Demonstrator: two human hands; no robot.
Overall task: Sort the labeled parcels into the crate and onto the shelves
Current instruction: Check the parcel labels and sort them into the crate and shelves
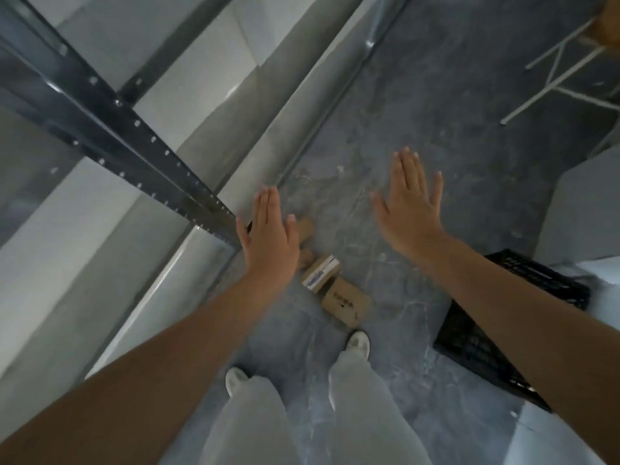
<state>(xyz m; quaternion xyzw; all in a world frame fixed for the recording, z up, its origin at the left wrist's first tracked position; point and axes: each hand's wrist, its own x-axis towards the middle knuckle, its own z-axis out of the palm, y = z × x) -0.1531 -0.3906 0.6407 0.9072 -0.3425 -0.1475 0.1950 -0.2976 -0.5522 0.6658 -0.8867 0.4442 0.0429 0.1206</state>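
Several small cardboard parcels lie on the grey floor in front of my feet. One brown box (347,305) bears a printed label; another parcel (321,273) shows a white label with blue print. Two more brown parcels (307,228) sit partly hidden behind my left hand (268,234). That hand is stretched out flat, fingers straight, above the parcels and holds nothing. My right hand (411,204) is also flat and spread, hovering over bare floor to the right of the parcels. A black plastic crate (483,337) stands on the floor at the right, partly covered by my right forearm.
A metal shelf unit with a dark perforated upright (141,139) and pale shelves (188,95) fills the left side. White table legs (563,72) stand at the upper right. A grey box-like surface (580,209) is at the right edge. My shoes (359,344) stand just behind the parcels.
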